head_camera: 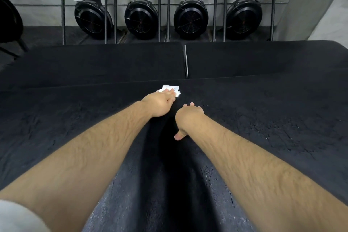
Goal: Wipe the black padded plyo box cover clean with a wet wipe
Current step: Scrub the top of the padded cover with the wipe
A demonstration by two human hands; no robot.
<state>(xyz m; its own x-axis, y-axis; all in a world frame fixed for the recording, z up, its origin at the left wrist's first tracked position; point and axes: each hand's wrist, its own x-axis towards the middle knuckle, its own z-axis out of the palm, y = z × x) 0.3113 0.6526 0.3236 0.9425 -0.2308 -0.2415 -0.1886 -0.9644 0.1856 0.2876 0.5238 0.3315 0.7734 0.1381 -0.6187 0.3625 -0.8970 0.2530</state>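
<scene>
At the near left corner of the view, your grey sleeve (pixel 13 216) showed at the edge. Both bare forearms reached forward over the black padded plyo box cover (pixel 56 128), whose surface looked paler and speckled towards its near edge, between your arms. A dark shadow ran down the middle of the cover between them.

Your right hand (pixel 188 117) rested on the cover a little right of centre. Its fingers were spread flat against the padding and the thumb pointed back towards you, holding nothing.

Just beyond it and slightly left, your left hand (pixel 160 104) lay with straight fingers pressed down on the white wet wipe (pixel 170 88). The wipe sat crumpled on the cover close to its far edge, near the middle of that edge, and part of it stuck out past your fingertips.

Beyond the far edge lay two more black pads (pixel 94 62) side by side, with a narrow seam between them. Behind those stood a row of upright metal bars (pixel 105 5) and four black round fan housings (pixel 140 19) against a pale wall.
</scene>
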